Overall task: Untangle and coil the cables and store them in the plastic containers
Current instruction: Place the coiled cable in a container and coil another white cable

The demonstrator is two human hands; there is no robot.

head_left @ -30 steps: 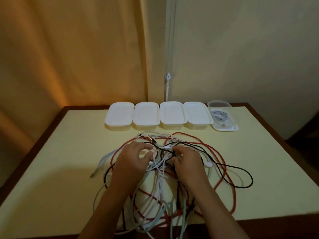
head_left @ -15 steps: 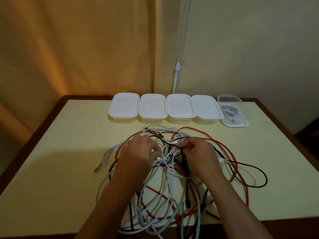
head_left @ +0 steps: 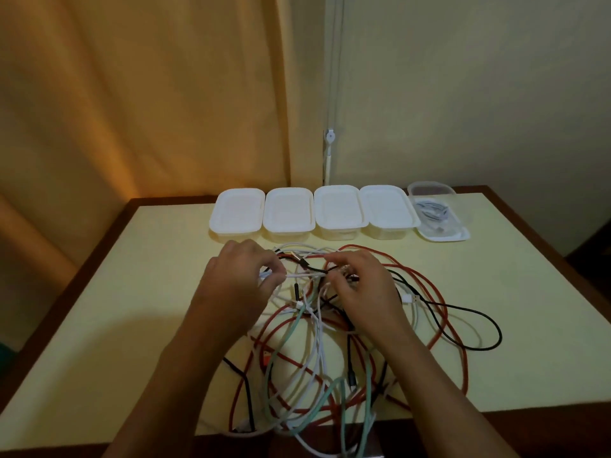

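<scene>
Item: cable tangle, red, white, black and green, on the table beneath my hands. My left hand pinches a white cable; my right hand picks at the knot. Step: untangling. Next: draw the white one free. Lidded containers beyond my hands.

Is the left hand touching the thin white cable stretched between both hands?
Touching. The head view shows the left hand pinching the thin white cable at its fingertips.
</scene>
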